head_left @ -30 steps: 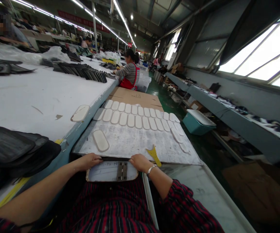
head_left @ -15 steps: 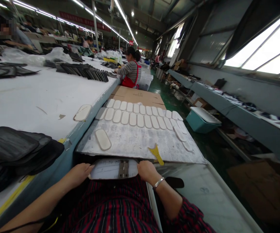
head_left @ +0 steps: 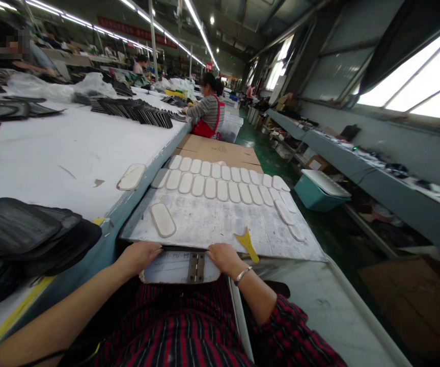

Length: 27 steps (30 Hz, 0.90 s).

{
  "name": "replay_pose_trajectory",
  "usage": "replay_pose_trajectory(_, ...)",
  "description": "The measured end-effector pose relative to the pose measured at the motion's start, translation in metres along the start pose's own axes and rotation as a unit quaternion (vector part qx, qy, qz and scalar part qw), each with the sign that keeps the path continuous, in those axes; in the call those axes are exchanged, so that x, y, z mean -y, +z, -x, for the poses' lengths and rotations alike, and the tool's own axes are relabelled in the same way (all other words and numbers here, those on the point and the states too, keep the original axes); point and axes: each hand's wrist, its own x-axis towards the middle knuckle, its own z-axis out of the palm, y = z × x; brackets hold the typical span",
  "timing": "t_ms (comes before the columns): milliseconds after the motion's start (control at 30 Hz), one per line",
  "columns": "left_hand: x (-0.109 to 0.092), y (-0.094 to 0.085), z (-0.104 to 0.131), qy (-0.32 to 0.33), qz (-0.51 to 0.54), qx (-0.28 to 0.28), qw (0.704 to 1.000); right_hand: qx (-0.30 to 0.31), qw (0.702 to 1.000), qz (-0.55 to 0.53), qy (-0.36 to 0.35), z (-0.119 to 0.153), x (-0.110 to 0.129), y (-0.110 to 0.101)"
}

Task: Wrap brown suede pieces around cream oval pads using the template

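At the near edge of the work board, against my striped shirt, is a rounded white plate [head_left: 166, 270] with a metal hinge [head_left: 196, 267] and handwriting on it. My left hand [head_left: 140, 256] is closed on its far left corner, and my right hand [head_left: 225, 259] on its far right corner. The fingertips of both are partly hidden behind its far edge. Just beyond lies a single pale oval piece [head_left: 162, 220] with a brown rim. A yellow forked tool [head_left: 247, 244] rests to the right of my right hand.
Two rows of pale oval pieces [head_left: 209, 187] cover the far part of the board [head_left: 204, 219]. Black panels [head_left: 29, 234] are piled on the white table at left. A co-worker in a red apron [head_left: 210, 109] sits beyond the cardboard [head_left: 220, 148]. A teal bin [head_left: 319, 191] stands at right.
Both hands have moved from the plate's two ends to its far edge, coming closer together. The plate stays in nearly the same place.
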Motion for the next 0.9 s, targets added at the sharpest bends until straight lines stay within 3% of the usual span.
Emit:
replay_pose_trajectory(200, 0.001, -0.01, -0.017, 0.054, 0.002, 0.046, 0.998, 0.006, 1.0, -0.028, -0.011, 0.001, -0.004, 0.006)
replay_pose_trajectory(467, 0.007, -0.01, -0.023, 0.079, 0.096, 0.102, 0.987, -0.008, 0.992, -0.123, -0.026, 0.011, -0.013, 0.012)
replay_pose_trajectory(533, 0.009, -0.016, -0.016, 0.076, 0.117, 0.101, 0.985, -0.018, 0.989, -0.147, -0.028, 0.015, -0.012, 0.013)
replay_pose_trajectory(633, 0.012, -0.021, 0.003, 0.047, 0.127, 0.071, 0.988, -0.021, 0.984, -0.168, 0.056, 0.024, -0.01, 0.014)
replay_pose_trajectory(700, 0.014, -0.016, 0.019, 0.002, 0.112, 0.043, 0.993, 0.017, 0.981, -0.151, 0.119, 0.033, -0.008, 0.013)
replay_pose_trajectory(800, 0.015, -0.002, 0.039, -0.052, 0.109, 0.015, 0.993, 0.07, 0.981, -0.111, 0.141, 0.043, -0.001, 0.011)
replay_pose_trajectory(900, 0.016, 0.009, 0.048, -0.076, 0.157, 0.016, 0.984, 0.061, 0.981, -0.101, 0.152, 0.047, 0.005, 0.011)
